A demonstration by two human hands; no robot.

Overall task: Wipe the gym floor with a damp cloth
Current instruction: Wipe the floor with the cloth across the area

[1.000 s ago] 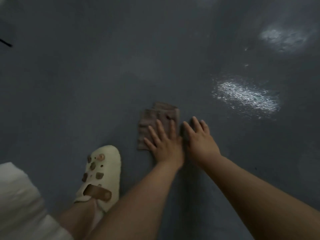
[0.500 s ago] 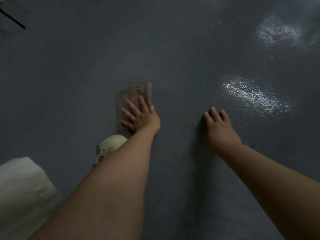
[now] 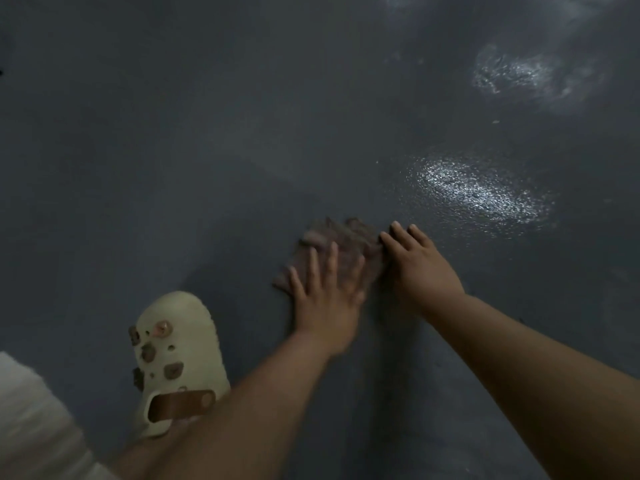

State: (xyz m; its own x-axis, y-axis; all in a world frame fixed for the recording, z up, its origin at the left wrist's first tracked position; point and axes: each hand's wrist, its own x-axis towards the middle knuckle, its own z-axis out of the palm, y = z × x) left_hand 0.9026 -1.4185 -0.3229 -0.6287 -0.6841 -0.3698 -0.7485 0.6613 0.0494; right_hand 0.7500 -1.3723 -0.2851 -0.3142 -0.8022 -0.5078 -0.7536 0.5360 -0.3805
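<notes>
Head view, cloth point(image 3: 341, 242) under flat left hand point(image 3: 327, 289), right hand point(image 3: 420, 268) beside

We see a dull brownish-mauve cloth point(image 3: 341, 247) on a dark slate-grey floor point(image 3: 173, 150), which shows two pale, speckled white glints to the right of the cloth and beyond it. To the left of the cloth and nearer us is a cream clog point(image 3: 176, 358) with a brown strap and small brown and pink charms. Left of the clog we see off-white fabric point(image 3: 31, 424).
</notes>
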